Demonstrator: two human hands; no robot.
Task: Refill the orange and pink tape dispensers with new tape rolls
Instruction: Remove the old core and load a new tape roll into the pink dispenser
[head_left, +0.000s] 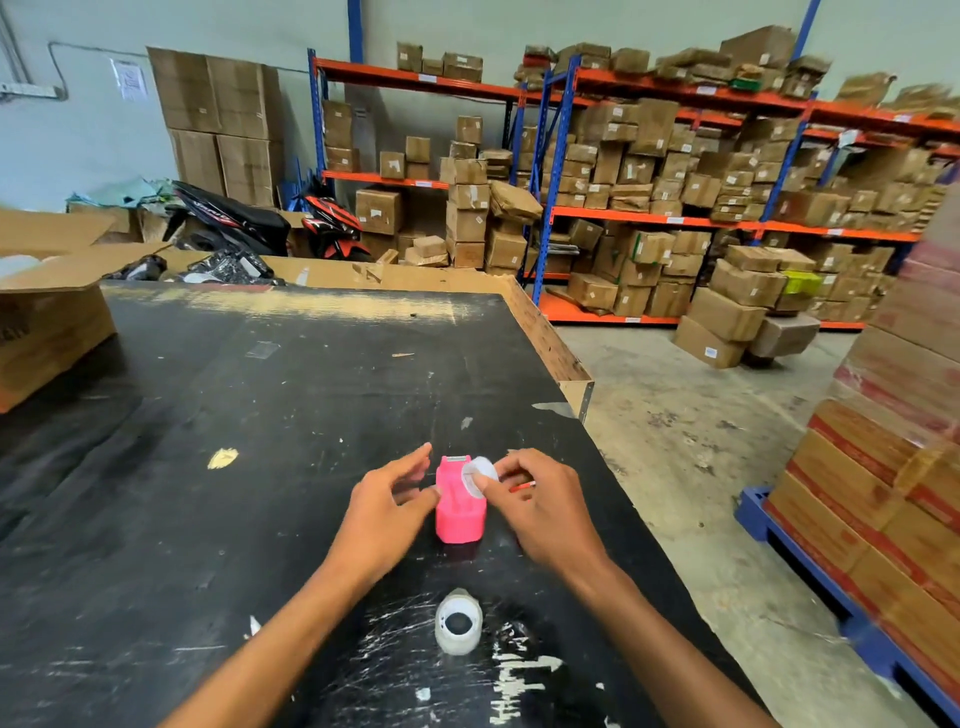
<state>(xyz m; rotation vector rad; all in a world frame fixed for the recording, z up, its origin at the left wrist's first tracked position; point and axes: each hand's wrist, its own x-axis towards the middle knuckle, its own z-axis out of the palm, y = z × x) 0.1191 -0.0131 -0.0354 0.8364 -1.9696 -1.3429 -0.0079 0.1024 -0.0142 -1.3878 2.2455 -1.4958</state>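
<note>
The pink dispenser stands on the black counter, toward its near right part, with its serrated cutter end pointing to the far edge. Its top is open. A clear tape roll sits at the dispenser's upper right side, pinched between the thumb and fingers of the right hand; the roll touches the dispenser's rim, tilted, and whether it is seated inside cannot be told. Something thin and red-and-white shows among the right fingers; what it is cannot be told. The left hand is just left of the dispenser, fingers loosely spread and empty, with the thumb tip close to the dispenser's left wall; contact is not clear.

Nearer the front edge, between the two forearms, a translucent white dispenser lies on the counter with a dark round hole facing up. Around it the surface is scratched white.

At the counter's far left corner an open cardboard box rests on the top. Beyond the far edge are a parked scooter and orange-and-blue racks stacked with brown cartons. Past the right edge, on the concrete floor, a blue pallet carries wrapped boxes.
</note>
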